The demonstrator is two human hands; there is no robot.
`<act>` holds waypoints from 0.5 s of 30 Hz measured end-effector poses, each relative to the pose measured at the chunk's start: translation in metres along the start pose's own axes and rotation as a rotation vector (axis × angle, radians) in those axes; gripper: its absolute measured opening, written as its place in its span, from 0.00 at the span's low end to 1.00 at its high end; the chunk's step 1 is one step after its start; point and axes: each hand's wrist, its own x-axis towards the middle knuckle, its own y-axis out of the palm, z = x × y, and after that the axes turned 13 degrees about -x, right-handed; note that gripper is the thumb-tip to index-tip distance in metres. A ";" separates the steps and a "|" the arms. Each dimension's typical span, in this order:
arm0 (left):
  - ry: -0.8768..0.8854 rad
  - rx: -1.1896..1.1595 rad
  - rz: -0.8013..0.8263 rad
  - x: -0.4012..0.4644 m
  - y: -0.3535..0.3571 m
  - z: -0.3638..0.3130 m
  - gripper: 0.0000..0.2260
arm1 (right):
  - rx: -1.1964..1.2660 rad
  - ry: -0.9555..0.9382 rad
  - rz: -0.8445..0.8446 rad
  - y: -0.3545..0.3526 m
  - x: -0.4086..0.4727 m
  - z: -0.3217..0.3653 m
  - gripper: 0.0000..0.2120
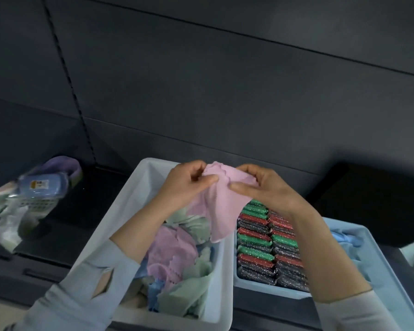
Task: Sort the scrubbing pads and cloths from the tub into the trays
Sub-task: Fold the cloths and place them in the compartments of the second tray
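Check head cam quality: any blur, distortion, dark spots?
Head view: left-edge basket smeared and soft; wide-angle bend in the wall seams; dim upper half, dark corners; centre fairly sharp on both hands, left hand, right hand, holding the pink cloth.

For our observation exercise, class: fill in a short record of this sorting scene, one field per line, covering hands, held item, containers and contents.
left hand: pinches the pink cloth
right hand: pinches the same cloth
pink cloth: held up over the tub, hanging down
tub: pink, green and blue cloths, jumbled
pad tray: red and green scrubbing pads in rows
right tray: blue cloths
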 end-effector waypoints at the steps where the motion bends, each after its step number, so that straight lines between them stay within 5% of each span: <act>1: -0.012 -0.046 -0.013 -0.001 -0.002 0.000 0.08 | 0.023 0.031 -0.023 -0.001 -0.003 -0.004 0.10; 5: -0.038 -0.079 -0.026 -0.005 -0.003 -0.006 0.02 | 0.131 0.059 -0.136 -0.001 -0.011 -0.007 0.07; 11: -0.024 -0.100 -0.064 -0.010 0.008 -0.020 0.11 | 0.035 -0.057 -0.271 0.001 -0.010 0.004 0.14; 15: -0.017 -0.109 -0.078 -0.014 0.010 -0.026 0.06 | 0.112 -0.106 -0.355 0.008 -0.011 0.012 0.05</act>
